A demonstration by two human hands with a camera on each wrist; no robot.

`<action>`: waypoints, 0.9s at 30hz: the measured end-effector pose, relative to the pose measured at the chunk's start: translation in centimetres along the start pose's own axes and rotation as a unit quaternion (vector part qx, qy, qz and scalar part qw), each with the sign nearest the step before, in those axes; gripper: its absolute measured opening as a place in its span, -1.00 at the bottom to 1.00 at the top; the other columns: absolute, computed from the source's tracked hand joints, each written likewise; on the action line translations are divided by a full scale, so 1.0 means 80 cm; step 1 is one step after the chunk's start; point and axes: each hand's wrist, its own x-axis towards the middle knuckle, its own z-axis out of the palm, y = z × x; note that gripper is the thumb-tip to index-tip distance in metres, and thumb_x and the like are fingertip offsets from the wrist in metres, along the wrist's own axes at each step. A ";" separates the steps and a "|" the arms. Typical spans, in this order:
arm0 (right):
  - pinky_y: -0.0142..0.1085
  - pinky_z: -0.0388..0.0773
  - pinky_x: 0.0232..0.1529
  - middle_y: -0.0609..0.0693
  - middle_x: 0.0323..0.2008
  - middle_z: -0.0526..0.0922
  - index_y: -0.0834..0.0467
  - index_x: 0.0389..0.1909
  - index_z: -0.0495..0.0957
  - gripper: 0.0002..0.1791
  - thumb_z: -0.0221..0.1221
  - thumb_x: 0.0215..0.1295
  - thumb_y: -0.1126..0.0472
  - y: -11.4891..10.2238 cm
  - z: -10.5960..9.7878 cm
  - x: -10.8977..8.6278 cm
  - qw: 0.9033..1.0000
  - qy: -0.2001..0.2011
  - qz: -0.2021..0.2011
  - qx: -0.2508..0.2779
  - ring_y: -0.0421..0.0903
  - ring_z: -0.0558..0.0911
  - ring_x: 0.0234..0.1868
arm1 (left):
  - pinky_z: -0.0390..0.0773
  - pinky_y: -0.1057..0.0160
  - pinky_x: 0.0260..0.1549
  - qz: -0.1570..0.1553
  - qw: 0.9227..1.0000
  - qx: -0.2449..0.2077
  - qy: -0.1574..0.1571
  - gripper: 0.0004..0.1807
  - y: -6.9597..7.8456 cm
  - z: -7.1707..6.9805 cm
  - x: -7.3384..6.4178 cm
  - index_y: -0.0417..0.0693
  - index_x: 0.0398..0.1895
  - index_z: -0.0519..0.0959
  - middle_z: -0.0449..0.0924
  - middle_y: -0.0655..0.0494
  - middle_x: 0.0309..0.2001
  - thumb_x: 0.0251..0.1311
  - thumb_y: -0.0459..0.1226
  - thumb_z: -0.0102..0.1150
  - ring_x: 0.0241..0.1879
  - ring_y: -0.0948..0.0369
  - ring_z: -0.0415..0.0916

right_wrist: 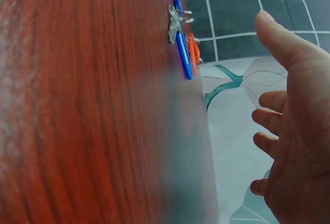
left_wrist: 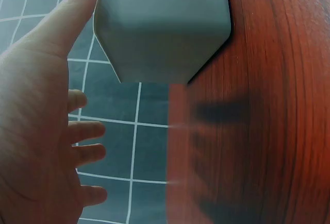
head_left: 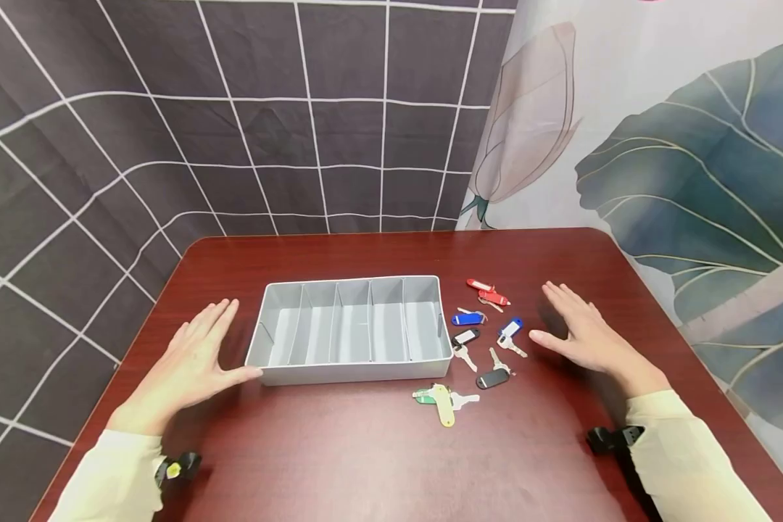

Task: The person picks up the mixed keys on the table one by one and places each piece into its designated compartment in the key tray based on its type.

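A grey tray point(head_left: 352, 374) with five side-by-side compartments stands on the table; nothing lies in them. My left hand point(head_left: 192, 362) is spread beside its left end, thumb tip at the near left corner; whether it touches I cannot tell. The left wrist view shows the tray's end wall point(left_wrist: 165, 33) beyond the thumb. Right of the tray lie keys with coloured tags: red tags point(head_left: 494, 298), blue tags point(head_left: 467, 319), black tags point(head_left: 492, 378), a yellow tag point(head_left: 444, 406) overlapping a green tag point(head_left: 424, 397). My right hand point(head_left: 590, 339) hovers right of them, fingers extended, holding nothing.
The dark red wooden table point(head_left: 339, 457) has rounded far corners. Behind it hang a grey curtain point(head_left: 346, 130) with a white grid and a pale curtain point(head_left: 626, 87) with leaf and flower prints. Each wrist wears a small black camera point(head_left: 610, 439).
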 end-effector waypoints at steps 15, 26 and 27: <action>0.36 -0.08 0.28 0.28 0.44 0.07 0.23 0.49 0.00 0.04 0.26 0.16 -0.19 -0.017 0.006 0.010 0.999 -0.023 -0.022 0.018 0.27 0.00 0.45 | 0.02 -0.33 0.24 0.014 1.000 -0.006 -0.001 0.25 0.017 0.009 0.017 -0.11 0.52 -0.01 0.08 -0.25 0.42 -0.14 0.30 0.34 0.39 -0.19 0.02; 0.31 -0.06 0.32 0.18 0.45 0.11 0.19 0.49 0.04 0.05 0.27 0.13 -0.24 -0.072 0.015 0.046 0.996 -0.038 -0.075 0.013 0.20 0.04 0.46 | -0.05 -0.31 0.29 0.018 0.999 -0.022 -0.016 0.20 0.037 0.014 0.041 -0.07 0.52 -0.01 -0.01 -0.11 0.48 -0.06 0.34 0.24 0.44 -0.12 -0.07; 0.31 -0.07 0.32 0.17 0.45 0.12 0.20 0.48 0.05 0.05 0.27 0.12 -0.24 -0.078 0.015 0.048 0.996 -0.038 -0.082 0.016 0.20 0.05 0.46 | -0.06 -0.30 0.29 0.017 0.999 -0.023 -0.019 0.19 0.038 0.014 0.042 -0.08 0.52 -0.01 -0.02 -0.11 0.48 -0.06 0.35 0.23 0.44 -0.12 -0.08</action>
